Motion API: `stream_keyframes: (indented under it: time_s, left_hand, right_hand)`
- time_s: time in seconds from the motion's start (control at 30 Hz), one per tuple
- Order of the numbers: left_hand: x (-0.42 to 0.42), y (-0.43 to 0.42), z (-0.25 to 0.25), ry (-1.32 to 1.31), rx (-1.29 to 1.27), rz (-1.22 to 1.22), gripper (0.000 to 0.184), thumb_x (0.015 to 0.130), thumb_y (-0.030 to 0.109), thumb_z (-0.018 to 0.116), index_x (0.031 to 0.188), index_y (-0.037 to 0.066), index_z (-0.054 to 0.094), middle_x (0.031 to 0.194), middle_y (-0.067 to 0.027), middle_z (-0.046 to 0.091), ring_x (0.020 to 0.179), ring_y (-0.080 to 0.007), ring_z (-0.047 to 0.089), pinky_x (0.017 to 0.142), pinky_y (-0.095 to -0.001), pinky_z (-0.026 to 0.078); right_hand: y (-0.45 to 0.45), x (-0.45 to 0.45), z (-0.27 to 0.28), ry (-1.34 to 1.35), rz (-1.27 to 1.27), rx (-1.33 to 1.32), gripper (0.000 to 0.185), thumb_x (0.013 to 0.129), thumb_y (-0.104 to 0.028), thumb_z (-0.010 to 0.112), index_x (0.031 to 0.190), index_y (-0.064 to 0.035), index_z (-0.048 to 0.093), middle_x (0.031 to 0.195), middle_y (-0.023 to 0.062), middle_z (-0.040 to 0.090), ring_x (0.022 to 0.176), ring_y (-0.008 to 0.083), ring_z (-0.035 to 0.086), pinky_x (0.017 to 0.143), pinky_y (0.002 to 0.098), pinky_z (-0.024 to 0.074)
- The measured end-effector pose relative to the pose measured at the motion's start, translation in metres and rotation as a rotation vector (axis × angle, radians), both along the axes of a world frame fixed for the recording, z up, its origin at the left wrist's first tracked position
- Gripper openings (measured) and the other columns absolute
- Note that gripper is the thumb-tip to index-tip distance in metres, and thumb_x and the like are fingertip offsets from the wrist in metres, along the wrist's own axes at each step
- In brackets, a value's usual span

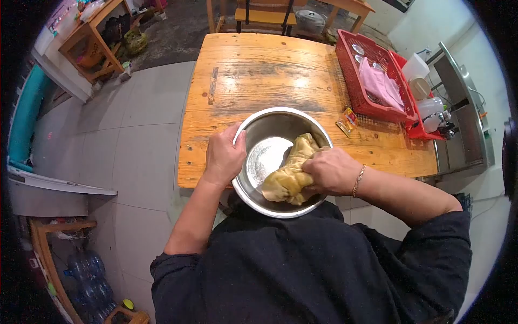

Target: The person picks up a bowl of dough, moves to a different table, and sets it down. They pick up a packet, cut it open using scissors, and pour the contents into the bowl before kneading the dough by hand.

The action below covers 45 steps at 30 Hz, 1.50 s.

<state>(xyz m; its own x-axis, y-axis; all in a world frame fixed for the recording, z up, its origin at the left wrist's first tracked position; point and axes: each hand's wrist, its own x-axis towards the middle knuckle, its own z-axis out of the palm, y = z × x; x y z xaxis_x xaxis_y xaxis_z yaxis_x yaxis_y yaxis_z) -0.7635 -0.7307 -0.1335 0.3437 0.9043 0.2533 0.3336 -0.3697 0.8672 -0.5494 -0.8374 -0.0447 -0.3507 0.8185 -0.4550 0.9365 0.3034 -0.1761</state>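
Observation:
A steel mixing bowl (258,156) sits at the near edge of the wooden table, close against my body. My left hand (224,155) grips its left rim, with the thumb over the edge. Inside, on the right half, lies a lumpy yellowish mass of dough (291,175), uneven in colour and folded. My right hand (333,171) is closed on the right side of the dough; the fingertips are hidden behind it. The left part of the bowl's floor shows bare metal.
On the wooden table (259,81) a red basket (350,70) holds a pink cloth (380,83) and metal items. A small yellow-red packet (347,121) lies beside it. Plastic containers (415,67) stand at the right. Several water bottles (91,275) lie at lower left.

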Motion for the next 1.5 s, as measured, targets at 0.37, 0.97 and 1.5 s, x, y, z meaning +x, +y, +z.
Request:
stream_keyframes:
  time_s: [0.37,0.97,1.5]
  left_hand:
    - [0.004,-0.001,-0.002,0.019,0.012,-0.019,0.02,0.09,0.006,0.054,0.107,0.001,0.063,0.083,-0.0226,0.065,0.077,-0.0363,0.064,0.067,-0.0422,0.049]
    - [0.004,0.005,-0.013,0.062,0.007,0.088,0.022,0.089,0.016,0.058,0.104,0.004,0.068,0.087,-0.0229,0.066,0.082,-0.04,0.065,0.07,-0.0421,0.051]
    - [0.007,0.004,-0.008,-0.028,0.012,0.011,0.02,0.09,0.009,0.055,0.105,0.002,0.066,0.083,-0.0244,0.065,0.079,-0.0399,0.065,0.067,-0.0415,0.051]
  right_hand:
    - [0.045,-0.032,-0.062,0.046,-0.14,0.112,0.023,0.084,-0.01,0.054,0.102,0.0039,0.057,0.108,0.0246,0.056,0.09,0.0387,0.065,0.079,0.0439,0.0535]
    - [0.047,-0.033,-0.075,0.593,-0.477,0.158,0.023,0.076,-0.011,0.064,0.096,-0.0004,0.058,0.08,0.0222,0.064,0.08,0.0381,0.064,0.075,0.0449,0.0499]
    - [0.065,-0.043,-0.053,-0.049,-0.055,-0.089,0.017,0.074,-0.013,0.066,0.085,-0.0019,0.072,0.086,0.0195,0.069,0.086,0.0324,0.069,0.075,0.0414,0.0543]
